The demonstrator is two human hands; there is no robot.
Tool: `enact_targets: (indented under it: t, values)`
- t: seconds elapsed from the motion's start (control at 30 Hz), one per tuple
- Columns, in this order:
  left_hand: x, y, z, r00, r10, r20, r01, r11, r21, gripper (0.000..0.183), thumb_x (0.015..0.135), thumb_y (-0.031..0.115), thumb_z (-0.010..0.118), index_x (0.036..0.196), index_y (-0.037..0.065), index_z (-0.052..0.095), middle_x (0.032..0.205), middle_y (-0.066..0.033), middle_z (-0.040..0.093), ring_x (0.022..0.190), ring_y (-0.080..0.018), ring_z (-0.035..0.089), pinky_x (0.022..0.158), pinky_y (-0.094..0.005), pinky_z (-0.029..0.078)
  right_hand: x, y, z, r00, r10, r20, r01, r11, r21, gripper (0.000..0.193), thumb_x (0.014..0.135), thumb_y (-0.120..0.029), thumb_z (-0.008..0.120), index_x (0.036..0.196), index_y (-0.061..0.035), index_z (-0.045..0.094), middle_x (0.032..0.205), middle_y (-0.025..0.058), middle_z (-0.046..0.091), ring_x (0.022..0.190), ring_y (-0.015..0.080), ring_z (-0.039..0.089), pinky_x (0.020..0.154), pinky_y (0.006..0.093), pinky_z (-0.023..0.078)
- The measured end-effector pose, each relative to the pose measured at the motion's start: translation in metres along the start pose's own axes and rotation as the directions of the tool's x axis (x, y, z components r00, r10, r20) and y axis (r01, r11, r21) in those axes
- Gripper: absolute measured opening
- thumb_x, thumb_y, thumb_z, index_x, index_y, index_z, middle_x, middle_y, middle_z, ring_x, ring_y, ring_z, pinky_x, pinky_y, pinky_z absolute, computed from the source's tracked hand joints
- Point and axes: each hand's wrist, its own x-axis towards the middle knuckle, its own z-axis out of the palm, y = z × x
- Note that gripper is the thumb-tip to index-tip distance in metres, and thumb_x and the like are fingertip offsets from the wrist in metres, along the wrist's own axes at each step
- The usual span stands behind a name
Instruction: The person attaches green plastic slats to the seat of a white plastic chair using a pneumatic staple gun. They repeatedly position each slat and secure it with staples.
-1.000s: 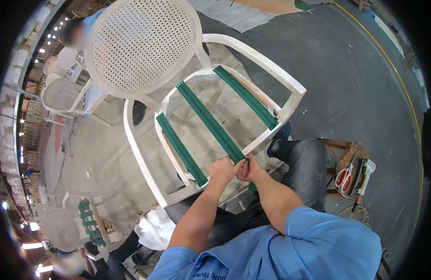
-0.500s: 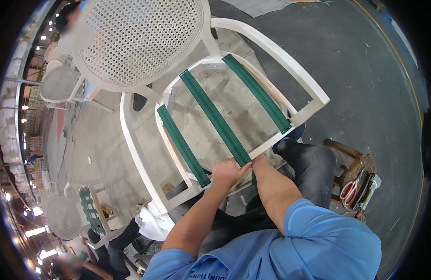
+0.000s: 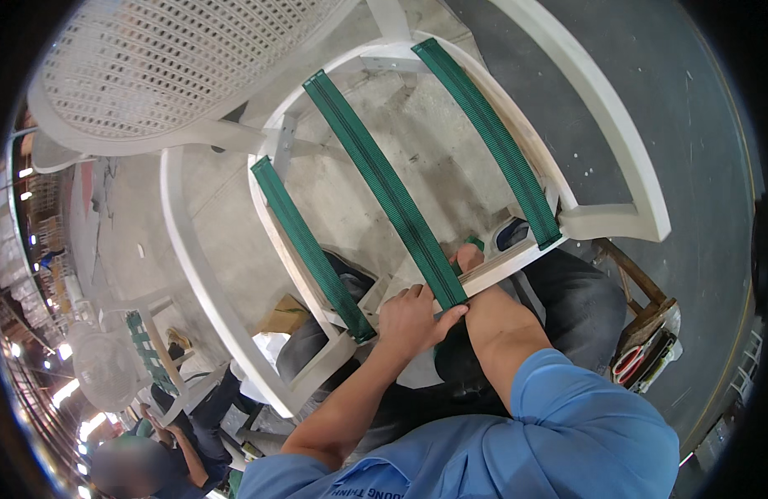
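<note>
A white chair frame lies before me with green webbing straps running across its open seat. My left hand (image 3: 413, 320) grips the near end of the middle webbing strap (image 3: 388, 204) at the front seat rail (image 3: 505, 268), thumb pressed on it. My right forearm passes below that rail, and my right hand (image 3: 467, 257) shows inside the seat opening, closed, with a bit of green webbing (image 3: 475, 243) sticking out by it. Its fingers are partly hidden. One outer strap (image 3: 313, 249) lies left and another strap (image 3: 492, 137) right, their ends on the rails.
The chair's woven cane back (image 3: 184, 66) fills the upper left. At right, a wooden stool (image 3: 634, 274) bears red-handled scissors (image 3: 629, 364). A cardboard box (image 3: 282, 316) is on the floor. Lower left, another person sits near a chair with green webbing (image 3: 151, 353).
My view has come closer to the chair. My right hand has moved from under the front rail into the seat opening, with green webbing beside it. The left hand stays at the strap's end.
</note>
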Motion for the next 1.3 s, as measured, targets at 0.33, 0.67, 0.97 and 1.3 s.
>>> enact_targets:
  t: [0.33, 0.67, 0.97, 1.3]
  values:
    - [0.008, -0.006, -0.009, 0.994, -0.01, 0.105, 0.03, 0.983, -0.182, 0.053, 0.09, 0.054, 0.062, 0.104, 0.002, 0.066, 0.095, -0.0183, 0.067, 0.086, -0.0372, 0.067, 0.072, -0.0452, 0.054, 0.034, 0.004, -0.002, 0.998, 0.053, -0.044, -0.058, 0.988, -0.145, 0.028, 0.092, -0.032, 0.06, 0.092, -0.0071, 0.074, 0.092, 0.007, 0.074, 0.082, 0.0239, 0.072, 0.065, 0.042, 0.059]
    - [0.008, -0.006, 0.003, 0.999, 0.0, 0.054, 0.007, 0.991, -0.135, 0.05, 0.084, 0.053, 0.07, 0.101, 0.005, 0.067, 0.087, -0.013, 0.065, 0.078, -0.0312, 0.068, 0.065, -0.042, 0.054, 0.053, 0.004, 0.002, 0.998, 0.033, -0.056, -0.048, 0.956, -0.289, 0.025, 0.091, -0.029, 0.062, 0.092, -0.0079, 0.075, 0.093, 0.0063, 0.074, 0.083, 0.0242, 0.072, 0.065, 0.0422, 0.059]
    - [0.003, -0.006, 0.005, 0.996, 0.001, -0.09, -0.011, 0.994, -0.112, 0.055, 0.081, 0.055, 0.071, 0.096, 0.003, 0.065, 0.081, -0.0133, 0.068, 0.07, -0.0309, 0.068, 0.062, -0.0402, 0.055, 0.062, -0.012, -0.006, 0.998, -0.006, -0.056, -0.019, 0.897, -0.441, 0.023, 0.09, -0.028, 0.064, 0.093, -0.0086, 0.076, 0.094, 0.0057, 0.075, 0.084, 0.0245, 0.073, 0.065, 0.0424, 0.059]
    - [0.001, -0.007, 0.006, 0.992, 0.002, -0.123, -0.01, 0.998, -0.069, 0.056, 0.079, 0.056, 0.073, 0.089, 0.002, 0.063, 0.075, -0.0132, 0.066, 0.065, -0.0306, 0.067, 0.059, -0.039, 0.054, 0.069, -0.021, -0.022, 0.997, -0.008, -0.073, -0.03, 0.862, -0.506, 0.02, 0.089, -0.025, 0.067, 0.094, -0.0094, 0.077, 0.095, 0.005, 0.075, 0.085, 0.0248, 0.073, 0.065, 0.0426, 0.059]
